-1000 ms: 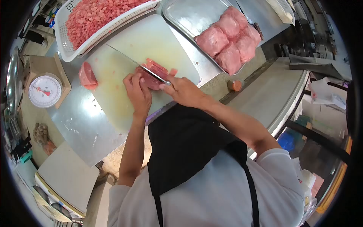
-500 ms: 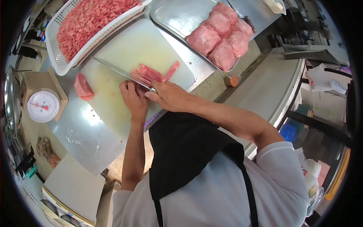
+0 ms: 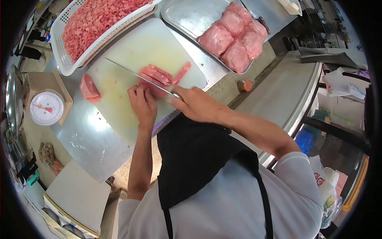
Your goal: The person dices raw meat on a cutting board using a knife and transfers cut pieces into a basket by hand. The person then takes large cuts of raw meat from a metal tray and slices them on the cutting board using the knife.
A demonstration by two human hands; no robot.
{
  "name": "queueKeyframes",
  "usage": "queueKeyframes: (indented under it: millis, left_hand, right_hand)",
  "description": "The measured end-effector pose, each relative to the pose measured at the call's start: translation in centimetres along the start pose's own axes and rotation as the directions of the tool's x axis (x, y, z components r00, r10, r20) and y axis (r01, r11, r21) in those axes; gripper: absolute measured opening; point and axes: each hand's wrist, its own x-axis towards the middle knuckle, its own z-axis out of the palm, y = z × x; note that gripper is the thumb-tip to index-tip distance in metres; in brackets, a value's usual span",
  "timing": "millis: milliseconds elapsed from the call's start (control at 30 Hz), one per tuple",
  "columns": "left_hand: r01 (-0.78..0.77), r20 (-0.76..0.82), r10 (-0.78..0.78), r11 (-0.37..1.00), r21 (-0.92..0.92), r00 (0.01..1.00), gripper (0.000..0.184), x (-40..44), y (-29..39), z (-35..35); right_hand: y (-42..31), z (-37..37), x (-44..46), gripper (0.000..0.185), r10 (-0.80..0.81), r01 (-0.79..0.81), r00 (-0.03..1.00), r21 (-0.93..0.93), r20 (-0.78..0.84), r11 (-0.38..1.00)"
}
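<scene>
The rectangular plastic cutting board point(image 3: 121, 105) is white with yellowish patches, the sliced raw meat point(image 3: 157, 75) pinkish red, the slender metal knife point(image 3: 131, 72) silver; far left, mottled pink-red diced meat point(image 3: 93, 28) fills a white perforated plastic basket point(image 3: 58, 40); near, the cloth apron point(image 3: 199, 159) is black

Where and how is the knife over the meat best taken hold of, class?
By its handle, mostly hidden in the right hand, coming from the person's right. The knife's blade runs from there across the meat and points toward the white basket, with the left hand close beside it, so approaching from the left would likely risk the blade.
</scene>
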Motion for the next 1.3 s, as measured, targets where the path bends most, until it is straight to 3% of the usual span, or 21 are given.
queueKeyframes:
  millis: [133,233,433,533,733,867,967,1300]
  left_hand:
    - [0.073,0.000,-0.073,0.997,-0.015,0.997,0.019,0.4,1.3,0.2]
    - [0.044,-0.005,-0.044,0.999,-0.017,0.999,0.018,1.0,0.7,0.3]
    - [0.056,0.022,-0.056,0.998,-0.027,0.998,0.019,0.5,0.5,0.1]
    - [0.032,-0.001,-0.032,0.999,-0.005,0.999,0.018,0.4,0.6,0.1]
    - [-0.037,-0.011,0.037,0.999,-0.037,0.999,0.015,0.7,0.5,-0.5]
    - [-0.078,0.015,0.078,0.996,-0.031,0.997,0.015,0.4,0.2,-0.7]
    - [-0.009,0.060,0.009,1.000,0.007,0.998,0.014,0.4,0.5,-0.7]
    - [0.000,0.037,0.000,1.000,-0.004,0.999,0.009,0.3,0.2,-0.3]
  right_hand:
    - [0.2,0.3,-3.8,0.042,0.075,-0.075,0.993,-0.013,0.094,0.997]
    - [1.3,2.2,-0.6,0.043,-0.022,0.024,0.998,-0.035,0.054,0.999]
    - [1.3,3.0,2.8,0.043,-0.016,0.015,0.999,0.026,0.033,1.000]
    - [0.4,0.6,-0.6,0.045,0.126,-0.131,0.977,0.022,0.174,0.991]
    - [3.1,3.5,3.1,0.047,-0.101,0.103,0.993,0.030,-0.058,0.994]
    - [0.1,0.3,-0.1,0.047,-0.014,0.013,1.000,0.033,0.021,0.999]
    - [-1.0,-1.2,-4.2,0.046,0.087,-0.092,0.989,0.037,0.118,0.995]
    - [0.9,0.8,-0.7,0.045,0.020,-0.015,0.989,-0.033,0.144,0.999]
